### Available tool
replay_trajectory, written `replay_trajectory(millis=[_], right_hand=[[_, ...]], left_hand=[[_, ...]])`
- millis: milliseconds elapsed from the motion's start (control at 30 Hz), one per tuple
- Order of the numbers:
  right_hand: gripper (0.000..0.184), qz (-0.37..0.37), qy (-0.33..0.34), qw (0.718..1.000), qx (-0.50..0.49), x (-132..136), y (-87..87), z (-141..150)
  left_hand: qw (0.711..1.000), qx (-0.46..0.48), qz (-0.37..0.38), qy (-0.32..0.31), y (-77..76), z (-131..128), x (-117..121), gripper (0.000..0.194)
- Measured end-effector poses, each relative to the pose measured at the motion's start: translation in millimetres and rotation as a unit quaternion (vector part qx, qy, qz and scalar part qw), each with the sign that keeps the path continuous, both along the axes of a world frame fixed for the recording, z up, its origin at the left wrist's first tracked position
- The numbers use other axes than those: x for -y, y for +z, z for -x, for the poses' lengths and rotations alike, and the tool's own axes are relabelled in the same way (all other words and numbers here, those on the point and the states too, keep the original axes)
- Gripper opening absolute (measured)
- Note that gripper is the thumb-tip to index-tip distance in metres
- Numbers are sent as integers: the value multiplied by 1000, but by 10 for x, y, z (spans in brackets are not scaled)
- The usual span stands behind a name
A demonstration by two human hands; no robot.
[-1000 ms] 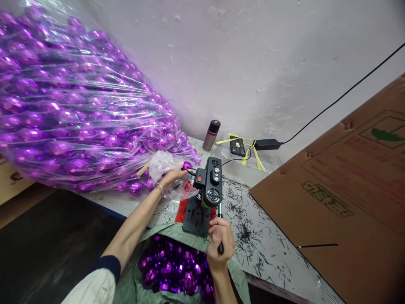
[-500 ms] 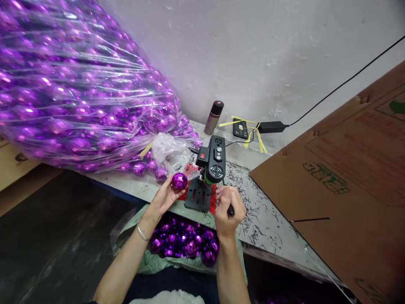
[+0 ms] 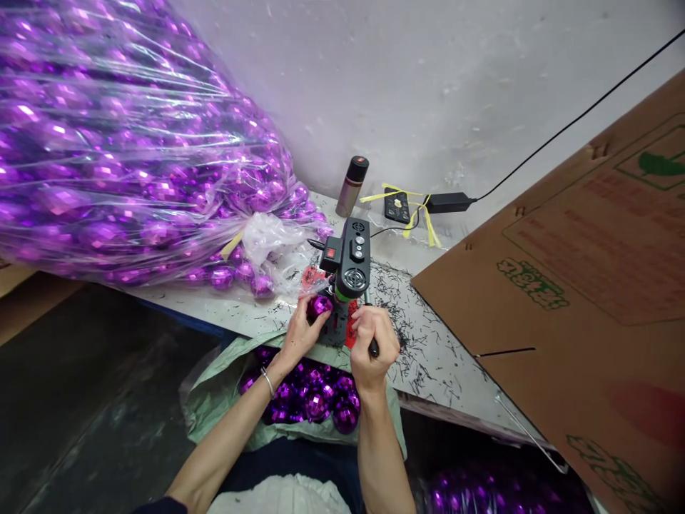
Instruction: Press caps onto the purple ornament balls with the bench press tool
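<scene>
Left hand gripping a purple ball at the black machine; right hand closed on the machine's handle.

Left forearm reaches up and rightward from the lower edge of the view, a bangle at the wrist; left hand (image 3: 302,330) partly closed, thumb and fingers pinching the purple ball (image 3: 320,307) just beside the lower end of the black machine (image 3: 354,258), above its base plate (image 3: 335,327). Right forearm rises nearly upright from the lower edge; right hand (image 3: 374,344) in a fist around the black handle (image 3: 373,348), to the right of the base plate. Between the forearms, a green sack (image 3: 214,400) stands open with more purple balls inside. A clear plastic bag (image 3: 128,157) of similar balls lies to the left; black scraps (image 3: 428,343) litter the worktable (image 3: 214,310) at right.
</scene>
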State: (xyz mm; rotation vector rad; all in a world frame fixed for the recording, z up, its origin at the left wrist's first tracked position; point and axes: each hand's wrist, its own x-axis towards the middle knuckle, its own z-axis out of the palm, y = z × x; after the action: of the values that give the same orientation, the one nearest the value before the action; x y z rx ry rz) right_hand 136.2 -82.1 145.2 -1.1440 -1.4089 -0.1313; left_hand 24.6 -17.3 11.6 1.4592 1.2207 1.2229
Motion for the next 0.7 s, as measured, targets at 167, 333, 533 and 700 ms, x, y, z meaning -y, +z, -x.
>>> replay_trajectory(millis=[167,333,533,700], right_hand=[[27,2,5,1000,1,16,-29,-7],[27,0,4,1000,6,18,-57,-11],[26,-1,4,1000,11,21,-75,-17],[26,-2,3,1000,12,20,-71,-19]], left_hand=[[982,-121,-147,6,-85,-7,4,54],[963,-166,-212,1,-113,28,-2,56],[954,-195,-223,-48,-72,108,28,56],[959,-181,-205,-69,-87,78,-25,58]])
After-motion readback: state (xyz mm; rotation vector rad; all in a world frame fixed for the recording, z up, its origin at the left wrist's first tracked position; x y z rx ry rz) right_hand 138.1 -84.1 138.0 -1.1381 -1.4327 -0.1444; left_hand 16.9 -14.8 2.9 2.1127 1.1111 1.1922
